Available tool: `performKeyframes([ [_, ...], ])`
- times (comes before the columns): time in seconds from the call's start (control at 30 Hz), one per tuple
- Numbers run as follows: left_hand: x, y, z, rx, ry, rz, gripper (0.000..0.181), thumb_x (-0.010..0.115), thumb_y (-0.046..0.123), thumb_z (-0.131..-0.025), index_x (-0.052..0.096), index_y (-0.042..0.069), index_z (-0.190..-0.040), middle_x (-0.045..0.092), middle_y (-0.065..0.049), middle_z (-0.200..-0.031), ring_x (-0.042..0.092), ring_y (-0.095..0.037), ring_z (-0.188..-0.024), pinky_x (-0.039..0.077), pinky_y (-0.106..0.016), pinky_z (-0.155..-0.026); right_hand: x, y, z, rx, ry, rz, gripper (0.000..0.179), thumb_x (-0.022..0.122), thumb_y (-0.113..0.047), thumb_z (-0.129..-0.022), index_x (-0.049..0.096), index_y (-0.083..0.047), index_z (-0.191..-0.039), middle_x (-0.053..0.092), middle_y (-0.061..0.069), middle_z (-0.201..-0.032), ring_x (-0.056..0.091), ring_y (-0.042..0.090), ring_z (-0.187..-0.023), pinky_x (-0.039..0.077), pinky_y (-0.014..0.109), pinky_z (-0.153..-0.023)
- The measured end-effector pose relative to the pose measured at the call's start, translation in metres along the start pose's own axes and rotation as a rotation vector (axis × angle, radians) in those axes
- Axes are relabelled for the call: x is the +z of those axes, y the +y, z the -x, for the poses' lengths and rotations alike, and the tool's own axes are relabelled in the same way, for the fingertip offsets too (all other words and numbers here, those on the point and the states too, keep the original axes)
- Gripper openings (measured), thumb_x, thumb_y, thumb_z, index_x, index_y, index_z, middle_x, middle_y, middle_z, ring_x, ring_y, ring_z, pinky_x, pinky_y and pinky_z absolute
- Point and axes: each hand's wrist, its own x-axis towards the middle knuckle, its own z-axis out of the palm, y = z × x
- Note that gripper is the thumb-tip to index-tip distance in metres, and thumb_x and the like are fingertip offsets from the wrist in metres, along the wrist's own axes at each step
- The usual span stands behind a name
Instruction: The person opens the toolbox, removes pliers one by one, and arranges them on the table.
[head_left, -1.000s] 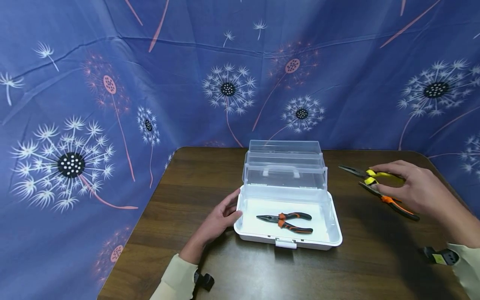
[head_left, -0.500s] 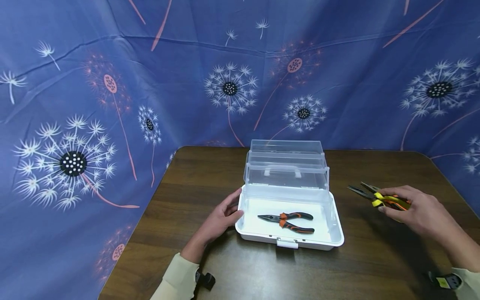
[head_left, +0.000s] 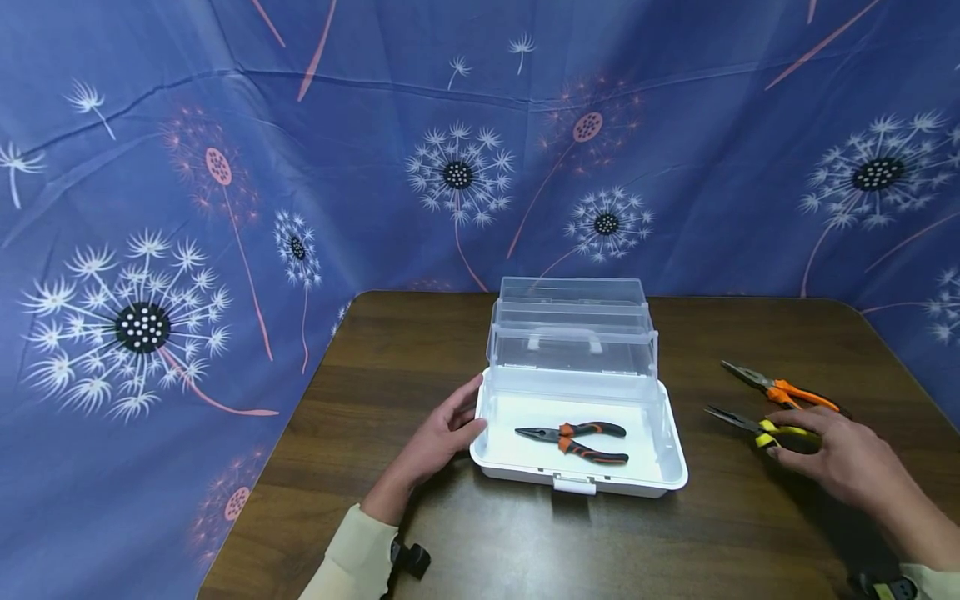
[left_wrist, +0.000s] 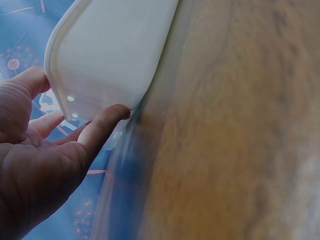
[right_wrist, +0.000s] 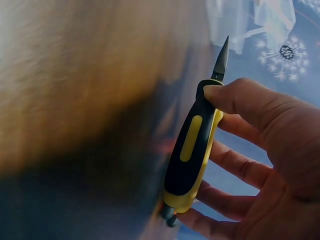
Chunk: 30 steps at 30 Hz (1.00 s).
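Pinches yellow pliers (head_left: 767, 432) in right hand (head_left: 858, 464), aimed tips-left toward white box (head_left: 517, 474), and touches its left side with spread left hand (head_left: 435, 443).

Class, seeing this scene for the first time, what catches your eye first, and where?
The blue dandelion-print cloth filling the background would likely strike first. Next comes the open white box on the table, with black-and-orange pliers lying inside. At right, the right hand holds yellow-and-black pliers, with orange pliers just beyond.

Pliers (head_left: 565, 444) inside the box (head_left: 495, 473), two further pairs (head_left: 782, 389) at right
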Motion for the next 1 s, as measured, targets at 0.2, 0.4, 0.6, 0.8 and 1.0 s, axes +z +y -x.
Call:
performKeyframes([
  [0.2,0.0,0.0,0.0,0.009,-0.007,0.015,0.068,0.063,0.013,-0.105,0.031,0.028,-0.163,0.036,-0.012,-0.162,0.048,-0.034,-0.14,0.045,-0.047,-0.108,0.007,0.007,0.005,0.021,-0.005,0.029,0.053,0.09,-0.027,-0.077,0.07,-0.002,-0.12,0.057,0.039,-0.124,0.054,0.066,-0.1,0.044,0.068,-0.063],
  [0.4,0.0,-0.001,0.001,0.01,-0.005,0.008,0.069,0.064,0.014,-0.104,0.032,0.029,-0.163,0.036,-0.011,-0.162,0.048,-0.033,-0.139,0.045,-0.047,-0.108,0.014,0.008,0.009,0.024,0.041,0.023,0.053,0.091,-0.023,-0.075,0.07,-0.002,-0.118,0.056,0.04,-0.122,0.054,0.065,-0.099,0.042,0.068,-0.065],
  [0.6,0.0,-0.002,0.001,0.017,-0.002,0.006,0.069,0.064,0.014,-0.104,0.032,0.029,-0.163,0.037,-0.011,-0.162,0.048,-0.033,-0.139,0.045,-0.047,-0.108,0.014,0.008,0.009,0.046,0.025,0.012,0.054,0.09,-0.024,-0.076,0.068,-0.001,-0.12,0.053,0.041,-0.123,0.051,0.066,-0.103,0.041,0.072,-0.069],
  [0.8,0.0,-0.002,0.001,0.019,0.003,0.004,0.069,0.064,0.015,-0.104,0.032,0.029,-0.163,0.037,-0.012,-0.162,0.048,-0.033,-0.139,0.046,-0.047,-0.107,0.02,0.01,0.01,0.021,0.05,-0.029,0.053,0.091,-0.025,-0.077,0.065,-0.003,-0.119,0.054,0.038,-0.12,0.051,0.063,-0.1,0.04,0.072,-0.071],
  [1.0,0.0,-0.002,0.001,0.006,0.001,0.014,0.069,0.065,0.017,-0.104,0.032,0.032,-0.163,0.036,-0.01,-0.162,0.048,-0.032,-0.14,0.048,-0.046,-0.106,0.022,0.009,0.011,-0.024,0.087,-0.039,0.053,0.093,-0.024,-0.075,0.065,-0.004,-0.116,0.055,0.037,-0.117,0.054,0.06,-0.097,0.042,0.07,-0.072],
])
